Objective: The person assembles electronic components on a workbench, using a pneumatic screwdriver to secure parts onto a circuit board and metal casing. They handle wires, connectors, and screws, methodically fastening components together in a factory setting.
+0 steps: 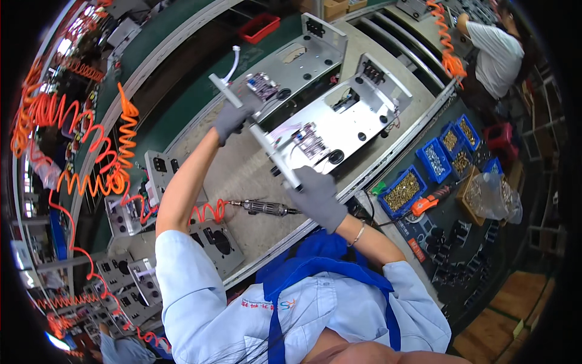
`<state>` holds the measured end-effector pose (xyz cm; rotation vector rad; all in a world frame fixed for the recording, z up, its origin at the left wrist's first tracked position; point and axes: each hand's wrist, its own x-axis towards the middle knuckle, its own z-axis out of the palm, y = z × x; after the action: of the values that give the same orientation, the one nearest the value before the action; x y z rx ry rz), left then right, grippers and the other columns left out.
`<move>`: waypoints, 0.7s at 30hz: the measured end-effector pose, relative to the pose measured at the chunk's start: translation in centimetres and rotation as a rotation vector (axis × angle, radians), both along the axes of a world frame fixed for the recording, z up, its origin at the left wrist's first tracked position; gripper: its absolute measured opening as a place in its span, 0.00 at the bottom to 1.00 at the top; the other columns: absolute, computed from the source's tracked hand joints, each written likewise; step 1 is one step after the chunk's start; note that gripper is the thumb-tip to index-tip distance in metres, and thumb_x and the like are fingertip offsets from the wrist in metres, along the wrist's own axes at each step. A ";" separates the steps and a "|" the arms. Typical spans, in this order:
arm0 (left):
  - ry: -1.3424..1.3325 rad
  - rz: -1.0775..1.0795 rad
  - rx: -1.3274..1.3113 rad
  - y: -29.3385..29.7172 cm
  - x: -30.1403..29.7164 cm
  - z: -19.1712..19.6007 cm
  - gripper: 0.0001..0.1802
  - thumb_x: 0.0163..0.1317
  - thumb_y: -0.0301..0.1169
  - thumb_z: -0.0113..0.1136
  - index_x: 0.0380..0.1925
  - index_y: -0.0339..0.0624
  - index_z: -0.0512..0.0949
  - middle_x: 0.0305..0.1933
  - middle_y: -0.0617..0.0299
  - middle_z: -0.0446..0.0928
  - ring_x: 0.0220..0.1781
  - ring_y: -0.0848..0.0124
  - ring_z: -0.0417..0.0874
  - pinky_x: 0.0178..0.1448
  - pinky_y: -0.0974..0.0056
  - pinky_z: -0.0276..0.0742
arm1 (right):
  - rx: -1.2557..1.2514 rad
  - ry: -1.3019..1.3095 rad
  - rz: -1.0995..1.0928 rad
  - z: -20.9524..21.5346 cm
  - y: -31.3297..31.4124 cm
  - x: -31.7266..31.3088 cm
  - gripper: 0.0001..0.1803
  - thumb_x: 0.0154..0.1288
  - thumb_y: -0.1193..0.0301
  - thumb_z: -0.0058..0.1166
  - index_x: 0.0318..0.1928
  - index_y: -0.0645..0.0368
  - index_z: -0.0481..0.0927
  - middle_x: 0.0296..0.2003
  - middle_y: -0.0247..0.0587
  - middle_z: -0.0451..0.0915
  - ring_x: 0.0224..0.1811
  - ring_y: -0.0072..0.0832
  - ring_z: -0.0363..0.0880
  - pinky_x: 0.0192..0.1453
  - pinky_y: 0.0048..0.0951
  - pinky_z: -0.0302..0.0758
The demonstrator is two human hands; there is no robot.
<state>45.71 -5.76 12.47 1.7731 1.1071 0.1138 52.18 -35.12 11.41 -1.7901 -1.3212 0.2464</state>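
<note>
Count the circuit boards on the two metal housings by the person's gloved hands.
2: one circuit board on the farther housing, a second board on the nearer housing, each toward the left end. Others could be hidden beneath or inside.

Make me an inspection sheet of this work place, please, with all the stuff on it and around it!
Surface: grey worktop, partly covered.
Job's things: nearer metal housing with a circuit board; farther metal housing.
Clutter: handheld tool lying down; blue bins of small parts, right.
Grips: left grip beside both housings, contact unclear; right grip at the nearer housing's corner.
Cables: orange coiled hoses, left; white cable.
Surroundings: another person, upper right.
</note>
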 end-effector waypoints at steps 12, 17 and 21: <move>0.185 0.186 0.692 3.6 -7.8 6.1 0.53 0.47 0.63 0.65 0.63 0.35 0.59 0.48 0.44 0.74 0.42 0.58 0.78 0.47 0.55 0.75 | -0.137 0.188 0.225 4.1 -0.6 -0.5 0.16 0.58 0.66 0.61 0.44 0.60 0.77 0.30 0.44 0.77 0.30 0.33 0.80 0.34 0.32 0.77; 0.302 0.584 1.481 13.2 -13.5 12.6 0.49 0.52 0.57 0.63 0.63 0.35 0.57 0.63 0.37 0.62 0.67 0.45 0.62 0.67 0.50 0.61 | -0.059 0.353 0.076 5.6 -1.5 0.2 0.15 0.59 0.76 0.58 0.47 0.66 0.76 0.35 0.43 0.78 0.35 0.29 0.82 0.39 0.27 0.78; 0.085 0.846 0.658 25.2 -17.5 14.1 0.35 0.54 0.54 0.63 0.46 0.31 0.74 0.44 0.44 0.78 0.46 0.48 0.81 0.53 0.55 0.76 | 0.003 0.224 0.087 6.7 0.1 0.1 0.14 0.59 0.77 0.56 0.46 0.66 0.77 0.36 0.42 0.79 0.36 0.27 0.81 0.39 0.26 0.77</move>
<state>28.23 19.44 26.56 1.7237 1.9804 1.0149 52.27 -35.05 18.12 -1.6510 -1.2391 0.4788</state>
